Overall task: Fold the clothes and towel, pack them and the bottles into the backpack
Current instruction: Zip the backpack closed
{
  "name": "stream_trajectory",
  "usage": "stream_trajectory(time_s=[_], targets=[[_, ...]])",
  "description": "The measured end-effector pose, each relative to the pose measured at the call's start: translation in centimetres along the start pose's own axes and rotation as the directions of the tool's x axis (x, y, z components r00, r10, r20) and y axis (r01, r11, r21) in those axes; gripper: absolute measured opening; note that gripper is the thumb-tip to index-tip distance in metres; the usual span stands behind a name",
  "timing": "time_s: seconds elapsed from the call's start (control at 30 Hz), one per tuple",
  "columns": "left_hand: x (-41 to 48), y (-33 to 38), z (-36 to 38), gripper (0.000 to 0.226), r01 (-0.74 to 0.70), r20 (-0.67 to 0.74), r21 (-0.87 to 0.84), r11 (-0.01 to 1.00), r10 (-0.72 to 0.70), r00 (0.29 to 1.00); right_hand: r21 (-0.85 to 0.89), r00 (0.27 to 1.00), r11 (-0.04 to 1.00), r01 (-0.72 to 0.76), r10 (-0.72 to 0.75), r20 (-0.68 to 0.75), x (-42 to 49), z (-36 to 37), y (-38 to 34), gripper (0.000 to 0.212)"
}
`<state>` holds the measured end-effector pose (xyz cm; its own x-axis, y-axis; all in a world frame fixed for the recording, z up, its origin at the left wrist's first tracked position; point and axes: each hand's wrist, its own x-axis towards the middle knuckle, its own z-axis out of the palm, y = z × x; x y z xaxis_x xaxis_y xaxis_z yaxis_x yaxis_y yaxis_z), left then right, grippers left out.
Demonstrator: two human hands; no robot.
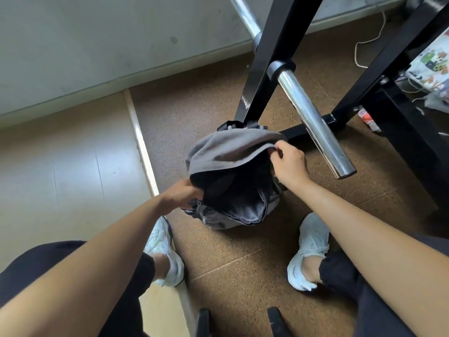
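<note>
A dark backpack (233, 212) stands on the brown floor between my feet, its top unzipped and its inside dark. A grey folded towel or garment (228, 149) lies over the far side of the opening. My right hand (288, 164) pinches the cloth's right edge. My left hand (181, 197) grips the cloth and the bag's rim at the left side, near the zipper. No bottles are in view.
A black metal rack (274, 57) with a chrome barbell sleeve (313, 117) stands right behind the backpack. My white shoes (308, 254) flank the bag. A pale raised strip (141, 142) borders the brown floor on the left. A rope and printed fabric (432, 64) lie at the far right.
</note>
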<state>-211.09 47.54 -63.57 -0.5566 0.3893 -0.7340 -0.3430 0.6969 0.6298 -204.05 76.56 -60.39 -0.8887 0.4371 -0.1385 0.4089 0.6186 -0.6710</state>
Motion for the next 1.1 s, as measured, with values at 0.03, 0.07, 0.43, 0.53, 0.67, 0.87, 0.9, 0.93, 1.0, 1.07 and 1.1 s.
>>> stream_trajectory(time_s=[0.03, 0.07, 0.43, 0.53, 0.67, 0.87, 0.9, 0.93, 1.0, 1.07, 1.1], targets=[[0.4, -0.8, 0.4, 0.043, -0.053, -0.011, 0.084, 0.995, 0.054, 0.998, -0.002, 1.000, 1.000, 0.014, -0.014, 0.005, 0.3, 0.0, -0.3, 0.020], [0.7, -1.6, 0.9, 0.049, -0.076, -0.049, 0.178, 0.981, 0.086, 0.995, -0.007, 1.000, 1.000, 0.025, -0.025, 0.014, 0.5, 0.0, -0.6, 0.025], [2.3, -5.0, 3.8, 0.060, 0.086, -0.439, 0.669, 0.738, 0.300, 0.847, 0.126, 0.997, 0.992, -0.025, 0.016, 0.070, 2.6, -0.5, -1.7, 0.039], [1.7, -4.5, 3.6, 0.056, 0.125, -0.444, 0.680, 0.723, 0.269, 0.855, 0.156, 0.996, 0.987, -0.042, 0.029, 0.083, 2.6, -0.8, -2.1, 0.035], [1.4, -3.6, 2.6, 0.041, 0.208, -0.467, 0.615, 0.760, 0.139, 0.873, 0.201, 0.996, 0.978, -0.054, 0.037, 0.084, 2.7, -1.1, -2.3, 0.032], [0.9, -3.7, 0.5, 0.024, 0.159, -0.323, 0.413, 0.897, -0.019, 0.946, 0.182, 0.998, 0.982, -0.038, 0.028, 0.058, 2.4, -1.4, -2.7, 0.035], [0.6, -3.5, 0.1, 0.024, 0.155, -0.285, 0.351, 0.924, -0.053, 0.957, 0.162, 0.999, 0.987, -0.024, 0.016, 0.048, 2.3, -1.4, -2.8, 0.036], [0.3, -3.4, -0.3, 0.025, 0.155, -0.240, 0.307, 0.939, -0.081, 0.967, 0.144, 0.999, 0.989, -0.014, 0.007, 0.044, 2.3, -1.4, -2.7, 0.038], [-0.3, -3.1, -1.0, 0.029, 0.160, -0.142, 0.264, 0.951, -0.126, 0.982, 0.133, 0.999, 0.991, -0.006, -0.001, 0.049, 2.0, -1.3, -2.8, 0.042], [-1.2, -2.3, -1.5, 0.032, 0.165, -0.114, 0.198, 0.966, -0.144, 0.983, 0.123, 0.998, 0.992, 0.003, -0.010, 0.055, 1.7, -1.1, -2.9, 0.045], [-1.6, -1.6, -1.8, 0.034, 0.156, -0.125, 0.137, 0.978, -0.139, 0.982, 0.098, 0.998, 0.995, 0.011, -0.017, 0.056, 1.5, -1.1, -3.0, 0.047]])
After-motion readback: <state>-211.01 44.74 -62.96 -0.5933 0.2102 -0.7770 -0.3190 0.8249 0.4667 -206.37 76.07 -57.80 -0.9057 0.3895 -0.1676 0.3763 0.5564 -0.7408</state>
